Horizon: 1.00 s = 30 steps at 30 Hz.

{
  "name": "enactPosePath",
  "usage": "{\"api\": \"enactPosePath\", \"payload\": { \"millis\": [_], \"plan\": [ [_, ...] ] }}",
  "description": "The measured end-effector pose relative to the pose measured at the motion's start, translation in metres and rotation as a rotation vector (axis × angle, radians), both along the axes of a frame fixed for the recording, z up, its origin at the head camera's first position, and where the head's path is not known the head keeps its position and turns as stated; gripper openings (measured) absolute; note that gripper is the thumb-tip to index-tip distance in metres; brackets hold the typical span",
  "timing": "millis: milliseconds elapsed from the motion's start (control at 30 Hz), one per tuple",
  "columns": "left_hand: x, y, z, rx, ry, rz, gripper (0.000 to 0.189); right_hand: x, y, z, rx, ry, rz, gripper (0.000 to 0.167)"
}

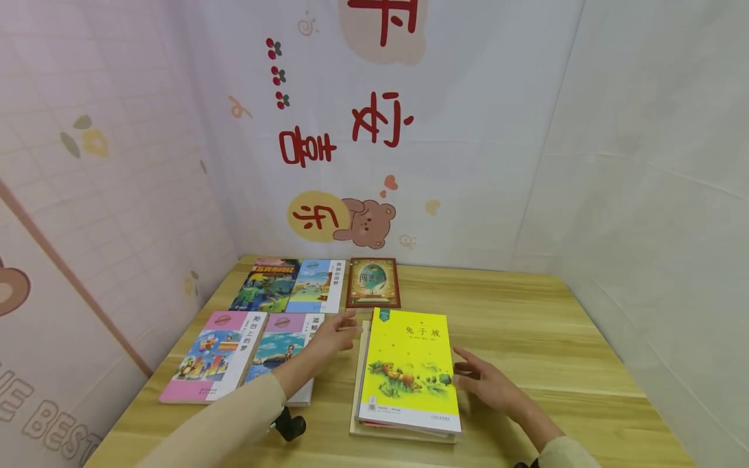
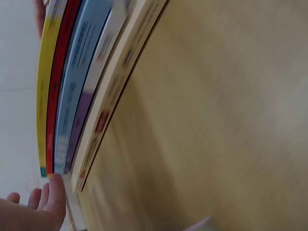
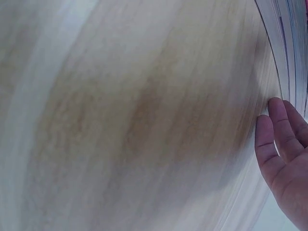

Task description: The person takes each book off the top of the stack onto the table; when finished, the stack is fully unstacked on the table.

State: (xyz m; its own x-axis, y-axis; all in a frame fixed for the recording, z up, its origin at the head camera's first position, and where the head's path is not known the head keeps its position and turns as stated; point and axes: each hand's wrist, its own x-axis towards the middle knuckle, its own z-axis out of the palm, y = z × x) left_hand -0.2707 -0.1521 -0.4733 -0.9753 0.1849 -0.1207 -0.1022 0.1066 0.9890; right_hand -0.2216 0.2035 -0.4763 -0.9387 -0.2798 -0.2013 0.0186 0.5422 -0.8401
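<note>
A stack of several books lies in the middle of the table, with a yellow book [image 1: 409, 364] on top that pictures a bear among grass. Its spines show in the left wrist view: yellow, a red book [image 2: 59, 82], a light blue book [image 2: 79, 62], a white and purple one, and a thick cream book [image 2: 113, 91] at the bottom. My left hand [image 1: 333, 338] hovers by the stack's upper left corner, fingers loosely extended and holding nothing. On the other side, my right hand [image 1: 488, 385] has its fingertips right at the page edges, fingers gently bent.
Left of the stack lie two pink-and-white books, one a city-picture book [image 1: 213, 357], the other a sea-picture book [image 1: 279, 351] partly behind my left arm. Behind them are a green book [image 1: 266, 286], a blue-and-white book [image 1: 316, 286] and a brown-framed book [image 1: 373, 283]. Cloth walls [image 1: 468, 130] surround the wooden table [image 1: 526, 312].
</note>
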Motion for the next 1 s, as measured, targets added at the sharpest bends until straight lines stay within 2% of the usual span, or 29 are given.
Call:
{"api": "enactPosePath", "payload": {
  "millis": [200, 367, 500, 733, 867, 1000],
  "plan": [
    [0.032, 0.01, -0.01, -0.011, -0.034, 0.022, 0.064, -0.001, -0.005, -0.001, 0.004, 0.007, -0.08, 0.073],
    [0.046, 0.015, -0.02, -0.015, -0.066, 0.053, 0.064, -0.002, -0.008, -0.003, -0.02, 0.026, -0.098, 0.078],
    [0.048, 0.016, -0.026, -0.013, -0.048, 0.052, 0.064, -0.002, -0.011, -0.004, -0.026, 0.017, -0.118, 0.081],
    [0.047, 0.018, -0.027, -0.079, 0.028, 0.012, 0.064, -0.003, -0.015, -0.004, -0.013, 0.009, -0.117, 0.081],
    [0.047, 0.017, -0.029, -0.086, 0.023, 0.001, 0.063, -0.004, -0.016, -0.005, -0.031, -0.004, -0.124, 0.08],
    [0.047, 0.013, -0.031, -0.046, -0.013, -0.01, 0.061, -0.004, -0.017, -0.006, -0.048, -0.012, -0.118, 0.08]
  ]
}}
